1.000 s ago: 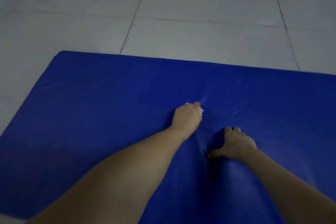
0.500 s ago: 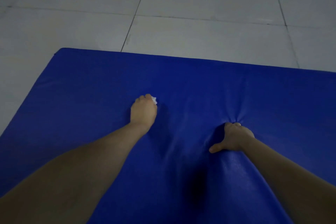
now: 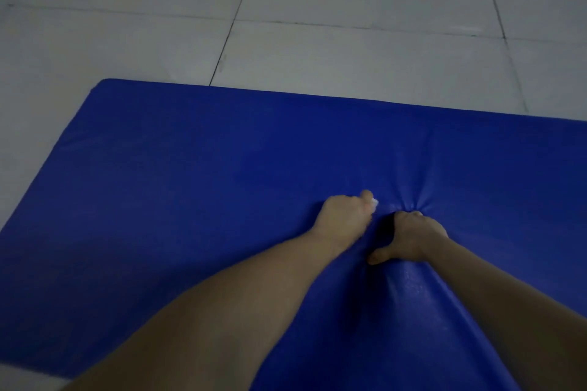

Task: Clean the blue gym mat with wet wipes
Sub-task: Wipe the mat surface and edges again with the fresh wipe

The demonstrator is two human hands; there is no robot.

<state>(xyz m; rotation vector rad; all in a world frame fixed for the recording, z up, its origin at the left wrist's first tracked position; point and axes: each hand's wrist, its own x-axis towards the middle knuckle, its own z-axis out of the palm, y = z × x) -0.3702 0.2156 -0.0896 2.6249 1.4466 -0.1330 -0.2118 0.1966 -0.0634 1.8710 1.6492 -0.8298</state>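
Spread flat on the grey tiled floor, far edge and left corner in view: the blue mat, filling most of the frame and running out of sight to the right and beneath both arms.

Left hand bunched around a white wipe, fingers curled over it, only a small scrap showing at the thumb side. Pressed down on the mat near its middle, just beside the right hand. Balled up that way, probably, to make a firm pad for scrubbing and to keep the damp cloth from slipping free.

Right hand holding nothing: thumb splayed out to the left, fingers driven forward and down into the padding, deep enough to pull a fan of creases from the cover. Planted so as a prop, most likely, taking body weight while leaning over, and pinning the cover against dragging under the wipe.

Somewhere in mid-wipe, by the look of it. Faint sheen on the cover by the right forearm, perhaps damp, too dim to be sure. No pack of wipes in view.

Worth watching: the creases beside the right hand, easy to skip across and leave uncleaned. Wise, perhaps, to ease the prop aside before passing there.
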